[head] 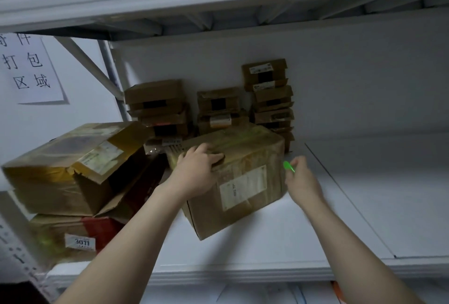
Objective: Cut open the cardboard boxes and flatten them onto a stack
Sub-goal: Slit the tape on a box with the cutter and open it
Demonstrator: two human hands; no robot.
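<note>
One taped box (pixel 243 170) sits centred on shelf (pixel 315 230), stiff, seemingly light; left hand (pixel 198 170) grips its top edge at 9 o'clock; right hand (pixel 300 177), at 3 o'clock, pinches green cutter (pixel 288 166). Best held by opposite top edges.
</note>
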